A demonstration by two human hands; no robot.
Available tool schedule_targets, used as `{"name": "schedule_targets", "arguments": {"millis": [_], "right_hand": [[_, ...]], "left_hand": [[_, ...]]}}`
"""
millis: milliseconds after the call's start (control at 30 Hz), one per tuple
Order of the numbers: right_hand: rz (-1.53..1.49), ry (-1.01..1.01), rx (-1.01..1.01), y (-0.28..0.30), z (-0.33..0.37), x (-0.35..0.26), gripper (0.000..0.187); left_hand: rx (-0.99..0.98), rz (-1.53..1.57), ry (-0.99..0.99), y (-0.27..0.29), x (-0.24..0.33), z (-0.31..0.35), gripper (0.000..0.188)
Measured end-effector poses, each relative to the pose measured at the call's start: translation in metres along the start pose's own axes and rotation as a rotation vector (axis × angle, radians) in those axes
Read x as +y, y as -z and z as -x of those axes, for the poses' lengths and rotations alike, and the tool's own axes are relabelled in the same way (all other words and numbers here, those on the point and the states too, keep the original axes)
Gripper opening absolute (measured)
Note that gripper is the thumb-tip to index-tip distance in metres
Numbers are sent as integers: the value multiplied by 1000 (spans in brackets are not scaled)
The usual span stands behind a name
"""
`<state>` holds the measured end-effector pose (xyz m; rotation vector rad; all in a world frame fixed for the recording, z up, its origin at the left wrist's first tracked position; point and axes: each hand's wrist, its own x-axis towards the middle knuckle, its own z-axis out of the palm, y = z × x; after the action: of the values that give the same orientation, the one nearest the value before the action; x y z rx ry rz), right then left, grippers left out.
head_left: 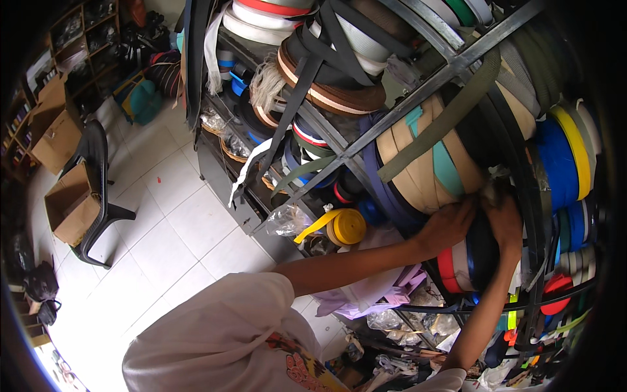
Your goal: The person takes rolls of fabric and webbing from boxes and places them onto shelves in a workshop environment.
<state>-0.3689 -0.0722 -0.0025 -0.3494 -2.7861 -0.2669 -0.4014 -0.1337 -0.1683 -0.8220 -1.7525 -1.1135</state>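
Observation:
Both my arms reach into a dark metal rack filled with rolls of webbing. My left hand [450,226] is bent and closed against the dark gap below a wide beige roll [406,151]. Close beside it, my right hand [503,219] is closed too, its fingertips in the same shadowed spot. What the fingers grip is too dark to make out. Under the hands stands a black roll [482,256], next to a red roll [449,271]. A teal strip [446,168] and a loose olive strap [444,121] lie across the beige roll.
Metal bars [418,98] cross in front of the rolls. A yellow webbing roll [347,227] rests left of my left forearm, above a lilac plastic bag [366,294]. Blue and yellow rolls [562,157] stand at right. A black chair [98,196] with a cardboard box [73,206] stands on the tiled floor.

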Motion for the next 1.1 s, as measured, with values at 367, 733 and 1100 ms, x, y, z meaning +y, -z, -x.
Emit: {"name": "schedule_targets", "arguments": {"millis": [367, 733, 1100], "right_hand": [[292, -5, -17, -1, -9, 13, 56], [182, -101, 57, 4, 16, -3, 61], [109, -99, 6, 18, 35, -31, 63]], "left_hand": [[-86, 237, -63, 1, -11, 5, 56], [-144, 240, 178, -6, 18, -4, 45], [119, 547, 76, 18, 14, 24, 49]]}}
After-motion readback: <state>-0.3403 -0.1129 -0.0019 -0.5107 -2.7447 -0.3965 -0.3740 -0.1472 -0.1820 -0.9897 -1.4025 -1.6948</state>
